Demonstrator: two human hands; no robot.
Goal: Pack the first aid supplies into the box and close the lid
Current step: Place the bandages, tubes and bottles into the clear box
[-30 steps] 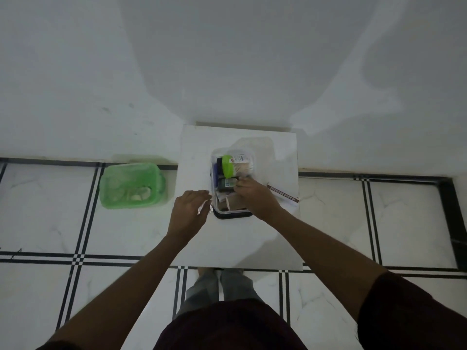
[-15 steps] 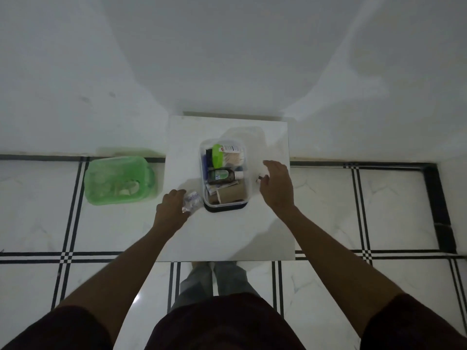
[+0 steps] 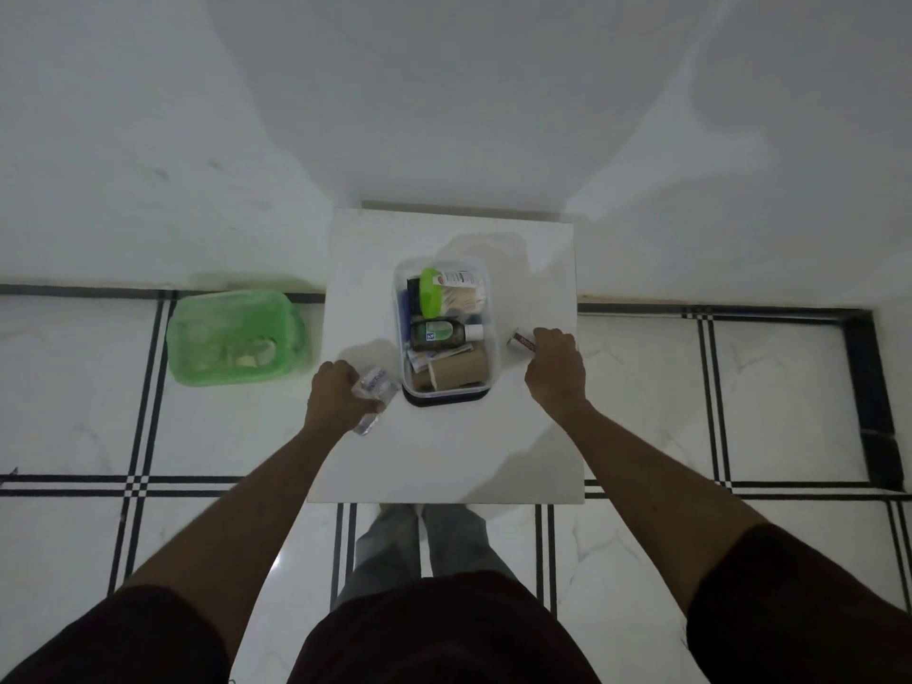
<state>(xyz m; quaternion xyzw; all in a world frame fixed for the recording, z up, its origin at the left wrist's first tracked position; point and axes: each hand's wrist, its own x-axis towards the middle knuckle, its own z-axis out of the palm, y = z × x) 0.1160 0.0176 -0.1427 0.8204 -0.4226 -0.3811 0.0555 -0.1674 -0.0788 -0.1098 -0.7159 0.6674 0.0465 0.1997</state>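
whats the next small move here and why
Probably lift the small tube under the right hand and lay it in the clear box. The box is open and already holds bottles and a brown roll, while the tube lies outside on the table. The left hand holds a crinkled clear packet, which could follow.

one box (image 3: 446,333) on the table (image 3: 444,451), one bottle (image 3: 440,333) inside, one green basket (image 3: 234,338) left of it, two hands.
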